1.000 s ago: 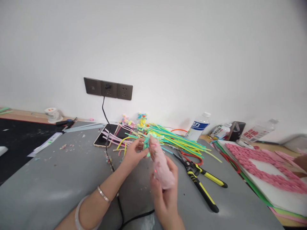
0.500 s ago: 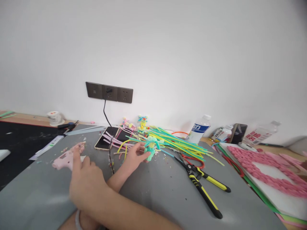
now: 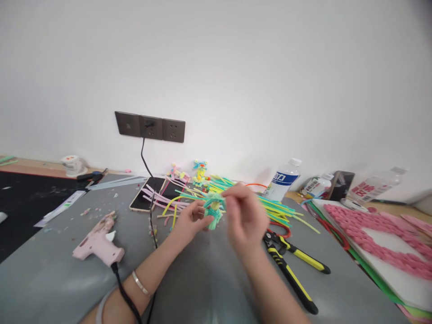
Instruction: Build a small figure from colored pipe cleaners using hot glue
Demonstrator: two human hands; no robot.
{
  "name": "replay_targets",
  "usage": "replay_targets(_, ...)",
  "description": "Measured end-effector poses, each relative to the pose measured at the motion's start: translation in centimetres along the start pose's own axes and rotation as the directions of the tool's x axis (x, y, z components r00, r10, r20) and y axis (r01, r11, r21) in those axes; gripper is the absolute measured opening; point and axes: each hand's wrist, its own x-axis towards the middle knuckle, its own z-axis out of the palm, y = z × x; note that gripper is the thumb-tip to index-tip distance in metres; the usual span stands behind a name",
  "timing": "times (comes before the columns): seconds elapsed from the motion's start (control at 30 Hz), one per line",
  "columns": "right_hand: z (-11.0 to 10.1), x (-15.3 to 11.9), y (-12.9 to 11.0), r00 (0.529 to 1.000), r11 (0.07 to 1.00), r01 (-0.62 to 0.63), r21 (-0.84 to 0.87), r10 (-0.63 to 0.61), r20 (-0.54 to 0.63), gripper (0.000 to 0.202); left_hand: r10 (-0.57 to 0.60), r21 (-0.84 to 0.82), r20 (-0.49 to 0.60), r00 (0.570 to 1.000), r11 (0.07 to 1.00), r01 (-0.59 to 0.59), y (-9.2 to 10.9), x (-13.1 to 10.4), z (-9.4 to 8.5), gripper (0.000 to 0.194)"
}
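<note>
My left hand (image 3: 191, 220), with a bracelet on its wrist, grips a small teal and pale yellow figure (image 3: 213, 215) of fuzzy stems, held upright above the grey mat. At the figure's right side, my right hand (image 3: 245, 216) has its fingers pinched together by the figure's top; it is slightly blurred, and what it pinches is too small to make out. Behind both hands lies a pile of yellow and teal fuzzy stems (image 3: 278, 208). A pink glue gun (image 3: 101, 245) rests on the mat at the left, its black cord running toward me.
Yellow-black pliers (image 3: 292, 270) lie right of my right hand, near red-handled scissors (image 3: 281, 229). Two small figures (image 3: 200, 173) stand by the wall. Behind are a phone (image 3: 143, 200) and bottle (image 3: 282, 180); a pink braided piece (image 3: 344, 220) lies far right.
My right hand has left the glue gun, which now lies on the mat, and has moved right to the figure's top. My left hand still holds the figure. The view has shifted slightly.
</note>
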Motion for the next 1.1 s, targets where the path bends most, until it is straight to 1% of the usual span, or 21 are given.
replay_targets(0.03, -1.5, 0.3, 1.9, 0.988, 0.999, -0.029, 0.035, 0.034, -0.152, 0.016, -0.011, -0.02, 0.019, 1.0, 1.0, 0.011, 0.1, -0.1, 0.0, 0.036)
replay_targets(0.07, -2.7, 0.3, 3.8, 0.97, 0.989, -0.075, 0.127, 0.102, -0.223, 0.02, -0.028, -0.042, 0.04, 0.999, 0.999, 0.029, 0.2, -0.2, 0.1, 0.039)
replay_targets(0.1, -3.7, 0.2, 5.4, 0.961, 0.956, -0.144, 0.255, 0.197, -0.193, 0.029, -0.046, -0.061, 0.058, 0.997, 0.997, 0.05, 0.4, -0.3, 0.1, 0.041)
replay_targets(0.13, -4.3, 0.0, 6.9, 0.945, 0.902, -0.251, 0.35, 0.306, -0.112, 0.039, -0.064, -0.078, 0.068, 0.996, 0.995, 0.069, 0.5, -0.5, 0.1, 0.043)
replay_targets(0.17, -4.7, -0.3, 8.0, 0.916, 0.838, -0.368, 0.404, 0.402, -0.001, 0.047, -0.069, -0.079, 0.065, 0.995, 0.994, 0.074, 0.6, -0.6, 0.2, 0.045)
replay_targets(0.2, -4.8, -0.7, 8.8, 0.885, 0.784, -0.454, 0.424, 0.453, 0.11, 0.054, -0.07, -0.079, 0.07, 0.995, 0.994, 0.076, 0.7, -0.6, 0.2, 0.045)
replay_targets(0.23, -4.7, -1.1, 9.2, 0.856, 0.747, -0.515, 0.421, 0.477, 0.199, 0.059, -0.066, -0.079, 0.07, 0.995, 0.994, 0.071, 0.8, -0.7, 0.2, 0.045)
replay_targets(0.27, -4.5, -1.4, 9.3, 0.834, 0.729, -0.551, 0.405, 0.484, 0.263, 0.062, -0.063, -0.077, 0.07, 0.996, 0.995, 0.069, 0.9, -0.7, 0.3, 0.044)
replay_targets(0.3, -4.2, -1.7, 9.2, 0.822, 0.726, -0.568, 0.389, 0.481, 0.303, 0.064, -0.061, -0.075, 0.07, 0.996, 0.995, 0.066, 0.9, -0.7, 0.3, 0.043)
replay_targets(0.33, -3.9, -1.9, 8.9, 0.815, 0.726, -0.576, 0.374, 0.479, 0.325, 0.065, -0.061, -0.075, 0.067, 0.996, 0.995, 0.066, 1.0, -0.7, 0.3, 0.042)
replay_targets(0.43, -3.4, -1.9, 8.0, 0.8, 0.727, -0.595, 0.343, 0.491, 0.345, 0.063, -0.056, -0.089, 0.043, 0.998, 0.994, 0.06, 1.1, -0.7, 0.3, 0.042)
replay_targets(0.47, -3.4, -1.8, 7.8, 0.793, 0.728, -0.601, 0.329, 0.496, 0.353, 0.058, -0.052, -0.092, 0.037, 0.998, 0.994, 0.055, 1.1, -0.6, 0.3, 0.042)
replay_targets(0.6, -3.9, -1.7, 7.8, 0.76, 0.759, -0.613, 0.218, 0.492, 0.425, 0.027, -0.039, -0.083, 0.044, 0.998, 0.996, 0.043, 1.2, -0.6, 0.2, 0.039)
replay_targets(0.7, -4.1, -1.8, 8.0, 0.727, 0.767, -0.622, 0.157, 0.493, 0.478, 0.024, -0.03, -0.079, 0.056, 0.998, 0.996, 0.034, 1.4, -0.7, 0.3, 0.038)
replay_targets(0.83, -4.1, -1.7, 7.8, 0.714, 0.747, -0.64, 0.181, 0.49, 0.5, 0.024, -0.011, -0.077, 0.075, 0.997, 0.997, 0.017, 1.5, -0.8, 0.4, 0.035)
replay_targets(1.0, -4.1, -1.6, 7.7, 0.706, 0.704, -0.669, 0.238, 0.501, 0.501, 0.018, 0.005, -0.062, 0.104, 0.995, 0.998, 0.001, 1.4, -0.8, 0.3, 0.034)
replay_targets(1.1, -4.2, -1.6, 7.8, 0.685, 0.676, -0.694, 0.247, 0.516, 0.514, 0.019, 0.02, -0.04, 0.1, 0.995, 0.999, -0.016, 1.5, -0.8, 0.3, 0.032)
